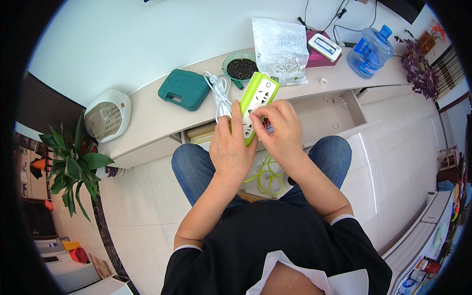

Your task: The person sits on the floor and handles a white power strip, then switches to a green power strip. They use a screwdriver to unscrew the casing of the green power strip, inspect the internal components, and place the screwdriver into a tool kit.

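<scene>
A green and white power strip [259, 100] is tilted above the open drawer, its socket face up. My left hand [231, 148] is closed on its lower left side, fingers along the edge. My right hand [281, 129] lies over the strip's lower part, thumb and fingertips pinched together at the sockets; whatever is between them is hidden. A small piece of red and blue shows beneath the right fingers, too covered to name. A coiled white cable [220, 93] lies on the cabinet just left of the strip.
The open drawer [319, 115] juts toward my knees. On the cabinet top [142, 110] stand a green case [184, 89], a bowl of dark seeds [241, 68], a plastic bag [280, 49] and a water jug [369, 53]. A yellow-green cord [268, 177] lies between my legs.
</scene>
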The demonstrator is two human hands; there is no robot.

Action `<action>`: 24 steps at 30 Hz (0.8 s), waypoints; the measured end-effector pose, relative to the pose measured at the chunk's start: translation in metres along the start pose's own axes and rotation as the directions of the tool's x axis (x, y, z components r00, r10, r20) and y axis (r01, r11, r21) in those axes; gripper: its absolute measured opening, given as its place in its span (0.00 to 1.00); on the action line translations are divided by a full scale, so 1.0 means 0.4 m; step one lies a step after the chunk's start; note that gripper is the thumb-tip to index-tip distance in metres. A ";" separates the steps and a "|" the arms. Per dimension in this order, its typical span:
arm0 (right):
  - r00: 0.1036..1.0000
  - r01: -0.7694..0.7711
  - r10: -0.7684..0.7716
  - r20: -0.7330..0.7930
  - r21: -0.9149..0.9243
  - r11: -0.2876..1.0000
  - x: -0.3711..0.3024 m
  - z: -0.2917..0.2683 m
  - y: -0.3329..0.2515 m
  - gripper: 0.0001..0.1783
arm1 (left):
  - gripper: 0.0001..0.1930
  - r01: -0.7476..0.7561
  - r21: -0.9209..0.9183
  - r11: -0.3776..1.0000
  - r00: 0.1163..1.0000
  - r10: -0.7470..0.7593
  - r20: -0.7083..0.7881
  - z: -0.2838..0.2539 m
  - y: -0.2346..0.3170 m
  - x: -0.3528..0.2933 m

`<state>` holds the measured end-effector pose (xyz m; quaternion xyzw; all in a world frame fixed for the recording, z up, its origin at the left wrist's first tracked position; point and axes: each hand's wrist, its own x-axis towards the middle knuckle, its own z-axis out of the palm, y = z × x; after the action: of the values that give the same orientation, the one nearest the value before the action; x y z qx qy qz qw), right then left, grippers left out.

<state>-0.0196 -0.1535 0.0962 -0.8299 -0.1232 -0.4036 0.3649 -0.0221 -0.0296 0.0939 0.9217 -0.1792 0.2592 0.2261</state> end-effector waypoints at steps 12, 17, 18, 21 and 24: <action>0.976 -0.189 0.214 -0.028 0.373 0.909 -0.017 0.009 0.000 0.07 | 0.42 0.093 -0.135 0.987 0.993 -0.082 0.082 -0.018 0.003 0.018; 0.885 -0.352 0.463 0.036 0.703 0.618 -0.034 0.027 0.008 0.04 | 0.41 0.163 -0.284 0.945 0.981 -0.124 0.149 -0.024 0.019 0.026; 0.880 -0.348 0.472 0.041 0.733 0.585 -0.035 0.026 0.005 0.04 | 0.40 0.171 -0.300 0.938 0.980 -0.130 0.153 -0.024 0.018 0.026; 0.847 -0.375 0.524 0.088 0.798 0.472 -0.032 0.014 0.000 0.03 | 0.40 0.244 -0.476 0.845 0.969 -0.193 0.154 -0.011 -0.007 0.038; 0.783 -0.451 0.594 0.184 0.826 0.339 -0.025 0.000 0.006 0.02 | 0.39 0.274 -0.554 0.786 0.961 -0.196 0.197 -0.006 -0.027 0.042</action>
<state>-0.0249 -0.1540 0.0874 -0.5113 0.0006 -0.2151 0.8321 -0.0046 -0.0228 0.1017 0.8398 -0.1470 0.1024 0.5125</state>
